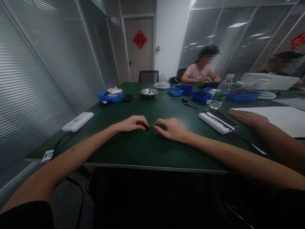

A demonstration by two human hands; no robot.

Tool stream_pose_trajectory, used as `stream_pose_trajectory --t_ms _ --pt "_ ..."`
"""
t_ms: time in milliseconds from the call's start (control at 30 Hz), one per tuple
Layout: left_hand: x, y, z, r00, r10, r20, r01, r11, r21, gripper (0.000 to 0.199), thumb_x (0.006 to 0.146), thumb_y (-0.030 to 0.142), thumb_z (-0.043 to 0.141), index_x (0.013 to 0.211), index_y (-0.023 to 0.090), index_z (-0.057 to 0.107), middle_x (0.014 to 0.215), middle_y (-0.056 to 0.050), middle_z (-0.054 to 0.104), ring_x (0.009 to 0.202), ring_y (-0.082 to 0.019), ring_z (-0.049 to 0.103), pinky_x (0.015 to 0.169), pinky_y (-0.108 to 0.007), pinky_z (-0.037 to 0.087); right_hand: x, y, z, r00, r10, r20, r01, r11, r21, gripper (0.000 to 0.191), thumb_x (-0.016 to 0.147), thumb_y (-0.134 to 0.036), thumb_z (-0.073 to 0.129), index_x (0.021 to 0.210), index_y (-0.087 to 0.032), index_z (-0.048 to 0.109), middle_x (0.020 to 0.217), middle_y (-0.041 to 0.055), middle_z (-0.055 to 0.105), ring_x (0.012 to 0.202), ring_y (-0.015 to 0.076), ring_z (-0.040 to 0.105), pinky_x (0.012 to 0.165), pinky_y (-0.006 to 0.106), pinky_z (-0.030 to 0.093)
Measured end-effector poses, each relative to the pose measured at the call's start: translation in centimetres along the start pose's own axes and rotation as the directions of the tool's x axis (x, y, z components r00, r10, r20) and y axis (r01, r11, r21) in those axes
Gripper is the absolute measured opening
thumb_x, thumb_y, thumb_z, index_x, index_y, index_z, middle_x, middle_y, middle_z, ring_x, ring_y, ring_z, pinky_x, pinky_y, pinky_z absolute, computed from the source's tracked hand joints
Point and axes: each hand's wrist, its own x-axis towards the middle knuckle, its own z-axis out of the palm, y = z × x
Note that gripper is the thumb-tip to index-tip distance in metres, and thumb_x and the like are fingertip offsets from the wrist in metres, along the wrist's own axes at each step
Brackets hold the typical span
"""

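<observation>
Both of my hands rest low over the dark green table [143, 149], facing each other near its middle. The fingers of my left hand [134, 123] are curled and pinched on a small dark object [146, 127]. My right hand [170, 128] is closed too, thumb and forefinger pressed together. A thin, light-coloured piece [151, 126] spans the short gap between the two hands, and my right fingertips grip its right end. What it is cannot be made out.
A metal bowl [149, 92], a phone [128, 97] and a blue basket [109, 96] lie beyond my hands. White power strips [78, 121] flank them. At right are a bottle [221, 92] and another person's hand [249, 117]. A person [200, 71] sits across.
</observation>
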Motion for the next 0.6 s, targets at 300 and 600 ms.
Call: stream_pose_trajectory --t_ms 300,600 --pt "-5.3 -8.8 -7.9 0.866 -0.315 -0.39 0.415 0.886 0.205 0.038 0.088 0.041 0.07 0.118 0.019 0.075 0.12 -0.009 0.07 0.107 -0.024 0.063 0.097 -0.035 0.047 -0.1 0.1 -0.1 0.999 -0.005 0.033 0.004 1.0 0.015 0.034 0.104 -0.044 0.05 0.116 -0.018 0.069 0.09 0.0051 0.075 0.069 0.0147 0.063 0.067 0.026 0.042" --pt "-10.7 -12.5 -13.4 0.651 -0.538 -0.536 0.733 0.63 0.258 0.046 0.079 0.052 0.074 0.11 0.019 0.079 0.108 -0.01 0.076 0.098 -0.026 0.067 0.087 -0.033 0.048 0.0 0.3 0.1 1.0 -0.008 0.023 0.008 1.0 -0.02 0.033 0.105 -0.044 0.05 0.116 -0.018 0.068 0.089 0.0048 0.075 0.068 0.0144 0.063 0.066 0.026 0.042"
